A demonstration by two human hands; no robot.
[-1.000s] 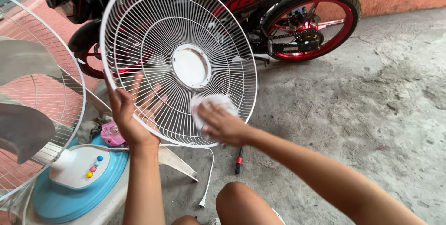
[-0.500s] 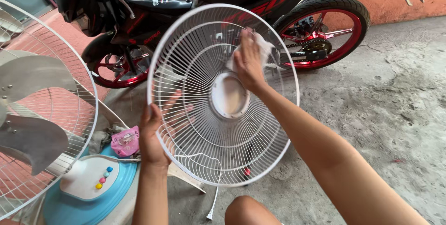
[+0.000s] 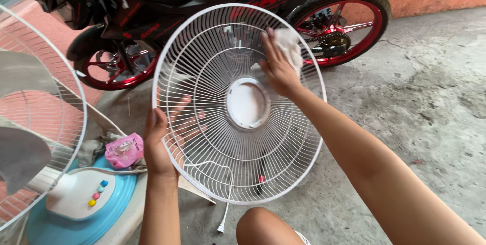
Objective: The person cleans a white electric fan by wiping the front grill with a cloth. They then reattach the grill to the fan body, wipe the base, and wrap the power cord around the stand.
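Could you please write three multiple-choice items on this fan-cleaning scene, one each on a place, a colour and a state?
1. Where on the fan grille does the right hand press the white cloth?
A. upper right part
B. bottom edge
C. centre disc

2. What colour are the motorcycle's wheel rims?
A. blue
B. red
C. white

3. How does the left hand hold the grille?
A. lying flat on the floor
B. hanging from the motorcycle
C. gripped at its lower left rim, raised and facing the person

Answers:
1 A: the cloth sits under the palm, up and right of the white centre disc.
2 B: both rims show red spokes.
3 C: the thumb hooks over the rim, the fingers spread behind the wires, and the floor shows through the wires.
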